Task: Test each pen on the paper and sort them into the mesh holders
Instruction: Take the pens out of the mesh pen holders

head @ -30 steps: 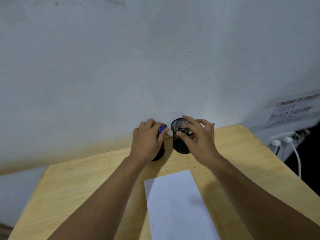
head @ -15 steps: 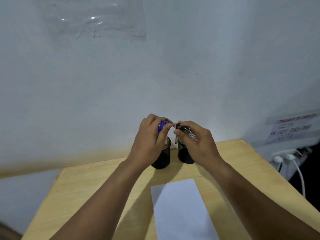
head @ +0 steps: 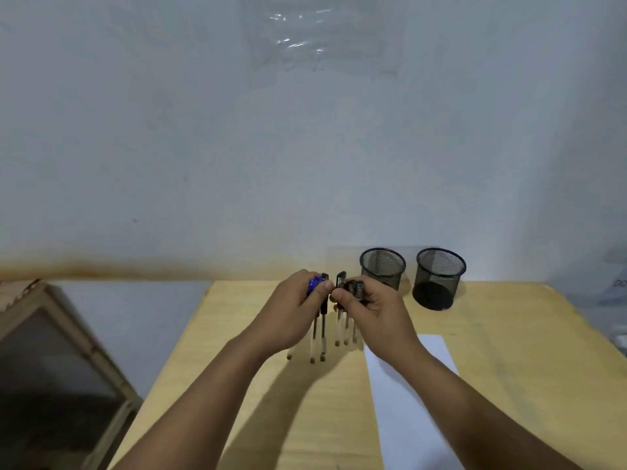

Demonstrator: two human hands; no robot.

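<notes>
Now lifted clear of both mesh holders (head: 382, 266), our left hand (head: 298, 300) and right hand (head: 368, 300) each grasp pens (head: 322, 329); testing follows.

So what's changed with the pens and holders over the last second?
Both hands lifted the pens clear of the mesh holders: the left hand grips one bunch, the right hand another. Both holders now look empty. The paper stayed flat on the table.
</notes>
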